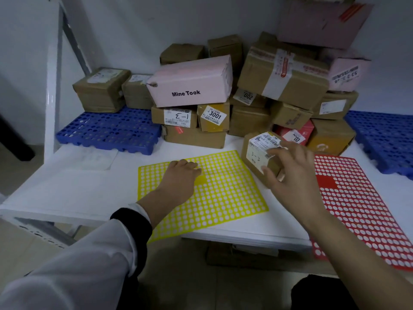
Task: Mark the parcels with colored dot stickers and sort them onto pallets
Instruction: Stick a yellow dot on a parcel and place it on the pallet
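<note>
Fingers (271, 175) of the right hand (290, 168) are curling around a small brown cardboard parcel with a white shipping label (261, 156), thumb on the near face and the others over the top, so the parcel is standing tilted on the white table (89, 189) between the two sticker sheets. Knuckles of the left hand (178, 177) are bending down onto the yellow sheet of round dot stickers (223, 198), seemingly pinching at a dot, though whether one is lifted I cannot tell. To the right, the red sheet of dot stickers (357, 209) is lying untouched. Behind, a large heap of brown and pink boxes (245, 92) is waiting unsorted. Two brown boxes (111, 90) are sitting on the blue perforated plastic pallet at left (107, 130); the blue pallet at right (384, 139) is showing none. By my judgement the work is only beginning, with most parcels left.
</note>
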